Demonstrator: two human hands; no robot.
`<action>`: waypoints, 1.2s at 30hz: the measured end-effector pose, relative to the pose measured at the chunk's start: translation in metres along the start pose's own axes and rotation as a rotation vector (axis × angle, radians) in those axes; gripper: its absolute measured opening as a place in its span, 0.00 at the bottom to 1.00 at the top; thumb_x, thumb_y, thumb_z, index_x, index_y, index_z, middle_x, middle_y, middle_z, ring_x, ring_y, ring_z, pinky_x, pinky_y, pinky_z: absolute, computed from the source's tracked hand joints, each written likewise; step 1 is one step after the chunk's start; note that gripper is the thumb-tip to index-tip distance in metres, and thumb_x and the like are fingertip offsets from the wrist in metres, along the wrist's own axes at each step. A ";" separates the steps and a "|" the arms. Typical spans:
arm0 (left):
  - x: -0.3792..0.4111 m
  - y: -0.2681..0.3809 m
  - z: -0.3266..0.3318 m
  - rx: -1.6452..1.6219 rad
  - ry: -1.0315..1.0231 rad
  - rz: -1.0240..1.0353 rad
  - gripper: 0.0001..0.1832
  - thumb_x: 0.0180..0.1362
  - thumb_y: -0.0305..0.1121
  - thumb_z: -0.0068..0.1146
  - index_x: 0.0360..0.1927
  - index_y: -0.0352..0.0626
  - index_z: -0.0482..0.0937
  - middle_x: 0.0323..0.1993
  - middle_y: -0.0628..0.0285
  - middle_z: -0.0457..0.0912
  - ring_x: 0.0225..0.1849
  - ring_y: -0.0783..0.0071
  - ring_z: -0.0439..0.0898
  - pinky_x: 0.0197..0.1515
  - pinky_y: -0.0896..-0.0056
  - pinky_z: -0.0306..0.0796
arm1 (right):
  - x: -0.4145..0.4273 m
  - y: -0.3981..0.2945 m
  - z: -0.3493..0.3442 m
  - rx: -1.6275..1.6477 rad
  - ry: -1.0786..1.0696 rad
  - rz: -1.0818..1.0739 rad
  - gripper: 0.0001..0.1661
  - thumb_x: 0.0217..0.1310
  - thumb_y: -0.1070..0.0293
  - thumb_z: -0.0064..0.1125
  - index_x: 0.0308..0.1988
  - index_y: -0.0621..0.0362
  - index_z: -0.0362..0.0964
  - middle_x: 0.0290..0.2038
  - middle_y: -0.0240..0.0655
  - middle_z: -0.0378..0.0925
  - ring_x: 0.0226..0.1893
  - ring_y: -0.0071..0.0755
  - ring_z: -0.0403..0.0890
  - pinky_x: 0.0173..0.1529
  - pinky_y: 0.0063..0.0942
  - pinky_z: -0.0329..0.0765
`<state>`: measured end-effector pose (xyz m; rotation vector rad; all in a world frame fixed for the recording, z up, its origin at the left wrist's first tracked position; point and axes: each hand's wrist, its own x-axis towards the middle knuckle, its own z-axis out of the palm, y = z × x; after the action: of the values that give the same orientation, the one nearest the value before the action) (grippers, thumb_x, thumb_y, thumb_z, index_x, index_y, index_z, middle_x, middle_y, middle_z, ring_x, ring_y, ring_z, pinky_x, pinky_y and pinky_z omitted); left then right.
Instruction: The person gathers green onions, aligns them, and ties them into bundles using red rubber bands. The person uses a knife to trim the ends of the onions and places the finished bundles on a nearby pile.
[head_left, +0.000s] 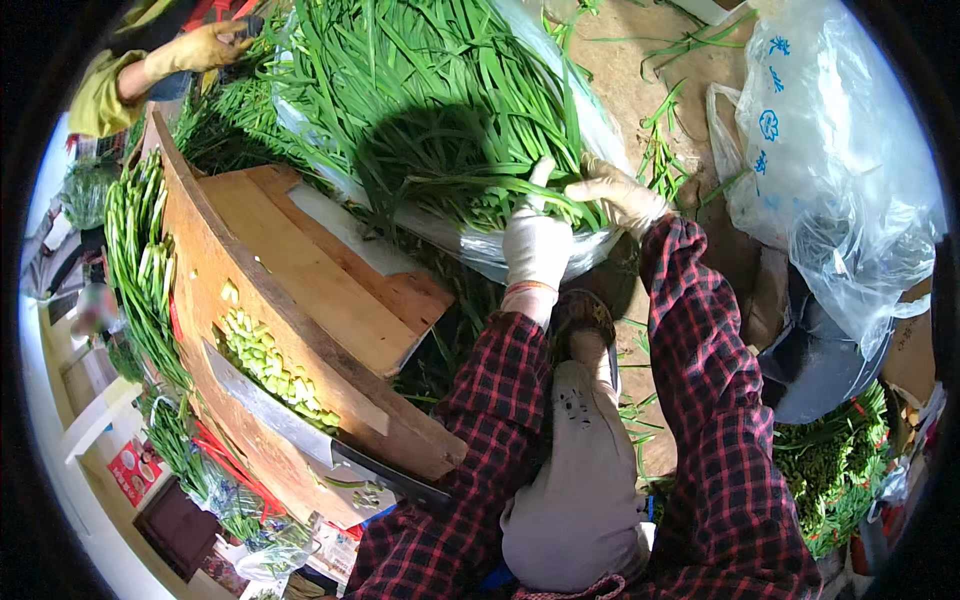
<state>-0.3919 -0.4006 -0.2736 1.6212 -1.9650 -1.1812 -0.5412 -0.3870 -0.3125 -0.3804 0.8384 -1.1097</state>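
A large heap of long flat green leaves, like garlic chives (420, 67), lies in a clear plastic bag (525, 251) before me. At its near edge my left hand (536, 244), in a white glove, has a strand of leaves crossing over its raised index finger. Close by on the right, my gloved right hand (622, 196) reaches over the same leaves with thumb and fingers apart; its grip is partly hidden. The shadow of a head darkens the middle of the heap.
Left of me, a wooden board (262, 465) carries a cleaver (315, 435), chopped pale-green stalks (270, 360) and long green stems (139, 225). Another person's gloved hand (199, 52) is at upper left. Plastic bags (832, 150) cover a dark container (817, 367) at right.
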 end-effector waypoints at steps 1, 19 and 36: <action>0.003 -0.006 -0.001 0.040 -0.050 0.013 0.27 0.52 0.24 0.52 0.59 0.45 0.72 0.34 0.56 0.83 0.29 0.61 0.80 0.34 0.69 0.74 | 0.001 0.001 -0.005 -0.342 0.061 0.000 0.58 0.42 0.59 0.73 0.66 0.69 0.49 0.58 0.48 0.69 0.57 0.41 0.71 0.61 0.31 0.68; 0.019 -0.010 -0.018 0.018 0.078 -0.324 0.30 0.49 0.20 0.47 0.60 0.29 0.64 0.55 0.39 0.73 0.55 0.48 0.73 0.58 0.62 0.65 | -0.001 0.012 -0.005 0.789 0.114 -0.098 0.30 0.51 0.84 0.60 0.56 0.65 0.65 0.42 0.37 0.77 0.41 0.32 0.80 0.43 0.34 0.80; -0.011 -0.007 -0.020 -0.137 0.211 0.171 0.28 0.46 0.12 0.43 0.55 0.35 0.71 0.49 0.47 0.77 0.50 0.54 0.78 0.58 0.62 0.69 | 0.022 -0.004 0.004 -0.352 0.200 0.123 0.27 0.39 0.63 0.74 0.42 0.62 0.79 0.36 0.38 0.83 0.40 0.30 0.80 0.49 0.28 0.74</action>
<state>-0.3699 -0.3987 -0.2647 1.4158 -1.8077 -1.0120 -0.5371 -0.4087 -0.3158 -0.5075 1.2251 -0.8945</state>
